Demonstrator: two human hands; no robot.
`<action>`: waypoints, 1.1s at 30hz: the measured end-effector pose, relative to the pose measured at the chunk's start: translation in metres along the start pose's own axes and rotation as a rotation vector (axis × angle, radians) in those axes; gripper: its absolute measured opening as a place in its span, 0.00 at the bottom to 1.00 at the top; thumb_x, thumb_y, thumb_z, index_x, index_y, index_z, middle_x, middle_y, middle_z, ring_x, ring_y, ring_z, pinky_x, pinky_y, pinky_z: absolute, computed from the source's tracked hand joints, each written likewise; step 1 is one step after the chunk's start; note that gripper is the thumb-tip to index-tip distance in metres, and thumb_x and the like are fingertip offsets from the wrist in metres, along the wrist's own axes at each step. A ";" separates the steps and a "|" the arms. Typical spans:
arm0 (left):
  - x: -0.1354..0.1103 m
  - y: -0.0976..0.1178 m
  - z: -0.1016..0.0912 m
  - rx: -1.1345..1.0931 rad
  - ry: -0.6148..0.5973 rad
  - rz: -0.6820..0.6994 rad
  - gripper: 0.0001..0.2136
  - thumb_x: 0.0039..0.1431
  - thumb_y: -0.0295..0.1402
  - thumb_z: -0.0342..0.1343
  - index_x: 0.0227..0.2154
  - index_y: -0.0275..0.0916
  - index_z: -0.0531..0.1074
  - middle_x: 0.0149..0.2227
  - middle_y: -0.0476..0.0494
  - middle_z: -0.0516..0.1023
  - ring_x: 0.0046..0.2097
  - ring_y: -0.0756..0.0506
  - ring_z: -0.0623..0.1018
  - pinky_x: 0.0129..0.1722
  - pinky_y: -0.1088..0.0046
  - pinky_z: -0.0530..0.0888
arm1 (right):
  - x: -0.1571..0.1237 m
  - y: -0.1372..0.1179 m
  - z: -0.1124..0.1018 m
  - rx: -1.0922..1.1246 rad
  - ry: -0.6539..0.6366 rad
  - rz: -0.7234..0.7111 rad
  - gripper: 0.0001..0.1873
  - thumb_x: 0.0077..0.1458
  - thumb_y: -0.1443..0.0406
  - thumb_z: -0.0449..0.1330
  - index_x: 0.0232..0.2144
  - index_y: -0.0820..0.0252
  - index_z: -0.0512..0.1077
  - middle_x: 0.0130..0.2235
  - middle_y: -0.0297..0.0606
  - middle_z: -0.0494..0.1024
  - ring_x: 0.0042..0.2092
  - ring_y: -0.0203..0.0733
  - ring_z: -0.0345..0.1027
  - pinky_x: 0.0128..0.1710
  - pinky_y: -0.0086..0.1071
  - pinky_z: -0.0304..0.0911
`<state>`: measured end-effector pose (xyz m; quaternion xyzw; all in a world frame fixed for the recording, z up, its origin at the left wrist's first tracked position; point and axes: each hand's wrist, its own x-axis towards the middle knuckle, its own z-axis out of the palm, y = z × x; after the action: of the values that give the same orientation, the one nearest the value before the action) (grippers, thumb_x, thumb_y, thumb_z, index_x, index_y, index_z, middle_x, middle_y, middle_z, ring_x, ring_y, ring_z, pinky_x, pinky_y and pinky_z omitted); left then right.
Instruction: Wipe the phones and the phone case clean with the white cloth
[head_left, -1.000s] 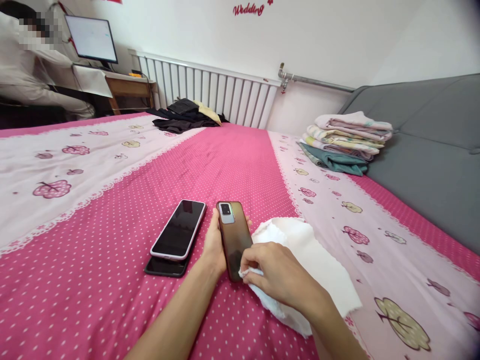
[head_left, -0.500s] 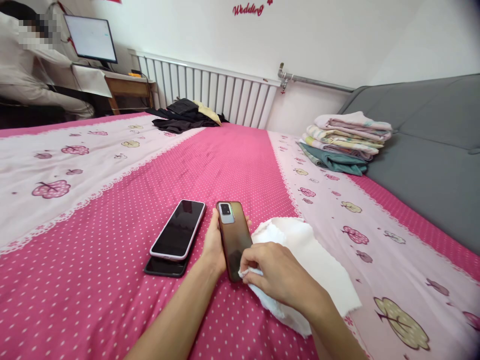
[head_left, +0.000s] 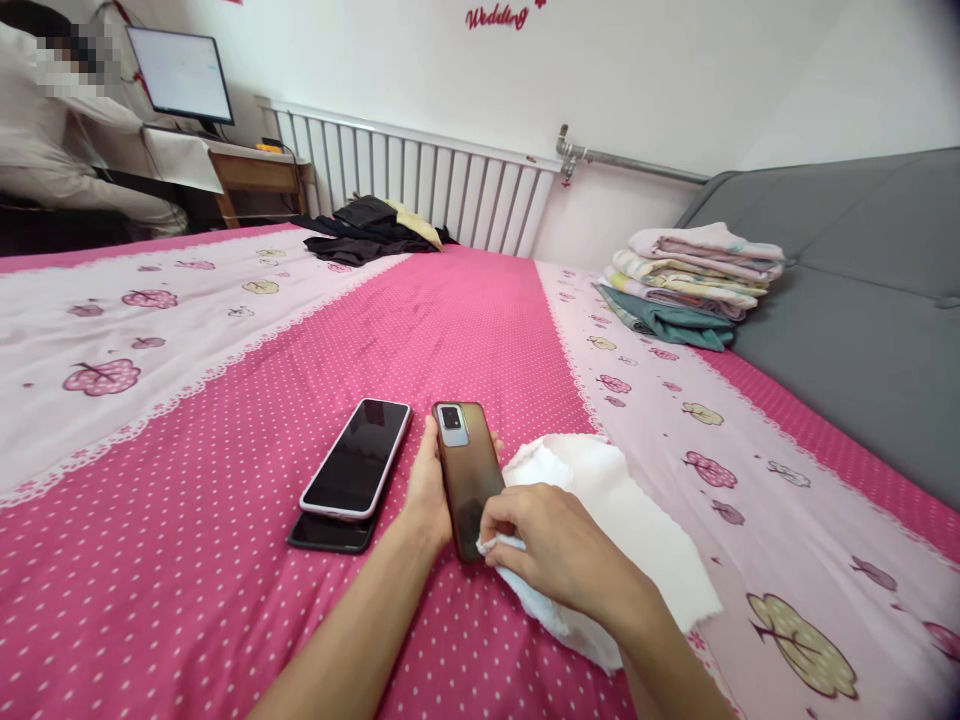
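My left hand (head_left: 429,490) is closed around a smartphone (head_left: 471,460) in a brownish see-through case, its back and camera block facing up. My right hand (head_left: 544,540) pinches a corner of a white cloth (head_left: 630,520) against the lower right edge of that phone. The rest of the cloth spreads over the bed to the right, partly under my right hand and forearm. Left of my hands, a phone with a pale rim (head_left: 358,458) lies screen up on top of a dark phone (head_left: 330,534), which shows only at its lower end.
The bed has a pink dotted cover (head_left: 480,320). Folded cloths (head_left: 690,285) are stacked at the right by a grey headboard (head_left: 847,290). Dark clothes (head_left: 367,228) lie at the far edge before a radiator (head_left: 420,170). A person (head_left: 45,130) sits at a desk with a monitor (head_left: 181,75).
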<state>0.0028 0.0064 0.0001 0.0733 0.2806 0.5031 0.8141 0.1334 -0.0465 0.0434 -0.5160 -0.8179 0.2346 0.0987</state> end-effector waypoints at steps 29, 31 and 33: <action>0.000 0.000 -0.001 0.014 0.008 -0.001 0.28 0.57 0.53 0.42 0.34 0.30 0.74 0.31 0.34 0.78 0.31 0.42 0.78 0.32 0.66 0.75 | -0.001 -0.001 0.000 0.006 -0.004 0.000 0.05 0.45 0.70 0.61 0.27 0.54 0.73 0.29 0.28 0.76 0.33 0.34 0.66 0.32 0.28 0.52; 0.000 -0.001 -0.001 0.018 0.007 -0.003 0.28 0.57 0.54 0.42 0.34 0.30 0.74 0.32 0.34 0.78 0.31 0.42 0.78 0.32 0.66 0.75 | -0.001 -0.001 0.000 0.001 -0.005 0.001 0.05 0.45 0.70 0.61 0.26 0.54 0.73 0.29 0.28 0.76 0.32 0.34 0.66 0.32 0.27 0.51; 0.000 -0.001 -0.001 0.022 0.010 0.001 0.28 0.57 0.54 0.42 0.33 0.30 0.73 0.32 0.34 0.78 0.30 0.42 0.78 0.32 0.66 0.74 | 0.000 0.000 0.000 -0.002 -0.006 0.001 0.05 0.45 0.70 0.61 0.27 0.54 0.73 0.29 0.28 0.76 0.33 0.34 0.66 0.32 0.27 0.51</action>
<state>0.0031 0.0062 -0.0008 0.0798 0.2903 0.5005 0.8117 0.1331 -0.0470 0.0434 -0.5157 -0.8182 0.2355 0.0957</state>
